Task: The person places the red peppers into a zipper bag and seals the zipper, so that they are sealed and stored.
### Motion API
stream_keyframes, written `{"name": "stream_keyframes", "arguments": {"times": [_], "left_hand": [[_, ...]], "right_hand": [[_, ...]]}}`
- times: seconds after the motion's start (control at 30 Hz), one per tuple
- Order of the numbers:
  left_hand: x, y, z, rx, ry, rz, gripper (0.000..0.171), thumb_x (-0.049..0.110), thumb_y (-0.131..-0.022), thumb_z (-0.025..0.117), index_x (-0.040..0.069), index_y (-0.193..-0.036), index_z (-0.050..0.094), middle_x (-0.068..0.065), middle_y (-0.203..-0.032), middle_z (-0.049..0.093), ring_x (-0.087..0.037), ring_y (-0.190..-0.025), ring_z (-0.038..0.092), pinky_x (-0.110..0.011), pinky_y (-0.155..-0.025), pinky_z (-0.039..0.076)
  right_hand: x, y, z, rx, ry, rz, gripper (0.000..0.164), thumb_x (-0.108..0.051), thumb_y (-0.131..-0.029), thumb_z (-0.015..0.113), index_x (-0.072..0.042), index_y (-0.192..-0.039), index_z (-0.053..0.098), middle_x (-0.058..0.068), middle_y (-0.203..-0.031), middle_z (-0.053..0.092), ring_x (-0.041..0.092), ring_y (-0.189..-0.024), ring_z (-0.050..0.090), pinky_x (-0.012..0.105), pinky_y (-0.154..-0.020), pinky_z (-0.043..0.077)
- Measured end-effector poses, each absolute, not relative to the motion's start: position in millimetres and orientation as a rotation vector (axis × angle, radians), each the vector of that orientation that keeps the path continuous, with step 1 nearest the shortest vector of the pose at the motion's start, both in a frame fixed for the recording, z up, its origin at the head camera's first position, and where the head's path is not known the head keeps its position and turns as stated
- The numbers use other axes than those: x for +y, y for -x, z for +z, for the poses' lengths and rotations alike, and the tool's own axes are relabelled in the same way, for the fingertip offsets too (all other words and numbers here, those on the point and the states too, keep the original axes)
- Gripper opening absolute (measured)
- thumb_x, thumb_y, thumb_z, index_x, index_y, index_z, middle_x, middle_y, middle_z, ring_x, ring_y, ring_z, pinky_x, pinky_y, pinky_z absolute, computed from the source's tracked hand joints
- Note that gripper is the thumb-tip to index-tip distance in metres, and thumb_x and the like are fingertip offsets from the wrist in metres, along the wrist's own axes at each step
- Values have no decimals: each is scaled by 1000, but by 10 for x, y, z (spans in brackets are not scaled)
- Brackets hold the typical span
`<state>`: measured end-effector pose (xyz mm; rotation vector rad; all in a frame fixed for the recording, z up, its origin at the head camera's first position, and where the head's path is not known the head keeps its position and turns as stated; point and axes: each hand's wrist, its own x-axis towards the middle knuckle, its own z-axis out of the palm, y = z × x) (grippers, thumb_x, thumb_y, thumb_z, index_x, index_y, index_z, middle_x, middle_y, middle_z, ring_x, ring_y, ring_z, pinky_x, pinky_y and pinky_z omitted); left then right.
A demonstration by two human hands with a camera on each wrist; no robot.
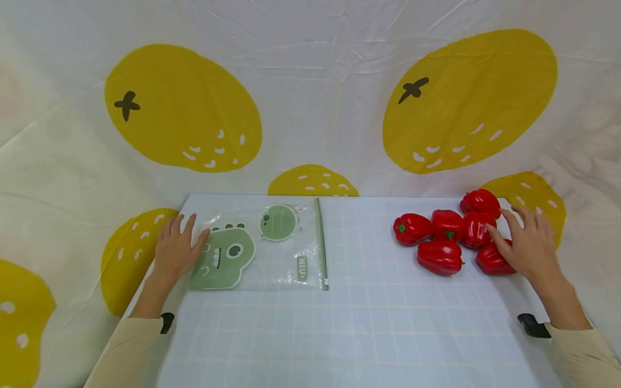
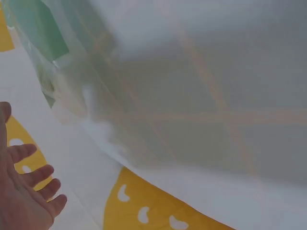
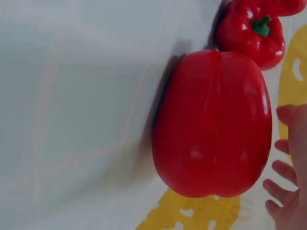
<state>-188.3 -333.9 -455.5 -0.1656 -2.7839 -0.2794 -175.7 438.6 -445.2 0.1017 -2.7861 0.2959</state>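
A clear slider zip bag (image 1: 276, 272) printed with a green cartoon creature lies flat at the left of the table, its green zip strip on the right side. My left hand (image 1: 176, 249) is at the bag's left edge, fingers spread and holding nothing; the left wrist view shows this hand (image 2: 31, 191) with loosely bent fingers. Several red bell peppers (image 1: 440, 257) sit grouped at the back right. My right hand (image 1: 531, 245) is beside the rightmost bell pepper (image 1: 494, 260), fingers parted. In the right wrist view, that bell pepper (image 3: 213, 124) looms large left of the fingers.
The white table (image 1: 339, 334) has a faint grid pattern. Behind it and along its sides hangs a pale cloth (image 1: 320, 108) printed with big yellow fruit shapes. A dark band (image 1: 533, 326) shows at the right wrist and another (image 1: 167, 322) at the left.
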Motion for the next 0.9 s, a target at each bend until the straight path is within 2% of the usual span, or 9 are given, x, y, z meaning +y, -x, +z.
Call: {"name": "stream_keyframes", "arguments": {"times": [0.1,0.2,0.27,0.37,0.47,0.67,0.9], "left_hand": [[-3263,1877,-4538,-2732,149,-276,58,33,-103,54,-11,-140,48,-41,-134,47,-59,-122,41,-71,-105,36],[-3197,1882,-4539,-2663,156,-287,53,27,-101,60,-14,-134,54,-41,-125,54,-60,-115,49,-72,-104,39],[-3152,1879,-4545,-2624,161,-304,50,25,-99,62,-14,-131,57,-40,-119,57,-60,-110,52,-71,-101,42],[-3084,1863,-4544,-2596,166,-367,47,22,-99,64,-15,-128,59,-41,-115,58,-59,-102,55,-68,-95,46],[-3013,1844,-4529,-2614,150,-439,46,24,-101,62,-14,-127,59,-40,-115,58,-57,-102,54,-66,-88,47],[-2887,1843,-4508,-2664,109,-564,48,29,-105,57,-12,-130,58,-37,-120,56,-53,-106,52,-65,-90,46],[-2733,1849,-4492,-2676,92,-661,49,29,-105,57,-11,-133,58,-35,-122,56,-52,-109,52,-65,-94,46]], "right_hand": [[4327,1745,-4460,-2688,-127,312,54,-12,-89,71,8,-135,49,37,-140,39,56,-129,34,75,-114,20],[4255,1732,-4459,-2607,-151,287,49,-7,-86,73,9,-128,55,35,-132,48,55,-120,42,77,-105,34],[4202,1728,-4458,-2570,-173,265,46,-6,-84,74,9,-124,57,34,-128,52,54,-116,45,77,-100,39],[4123,1717,-4453,-2537,-203,256,44,-5,-83,75,9,-121,59,34,-125,55,53,-114,49,76,-100,41],[4054,1708,-4447,-2532,-207,288,43,-4,-83,76,9,-121,59,34,-124,56,52,-115,48,75,-101,41],[3938,1722,-4423,-2504,-231,336,39,-2,-83,76,9,-118,61,33,-119,58,51,-112,51,75,-96,45],[3815,1753,-4413,-2459,-283,390,41,1,-80,79,9,-116,62,31,-116,59,50,-110,53,73,-91,49]]}}
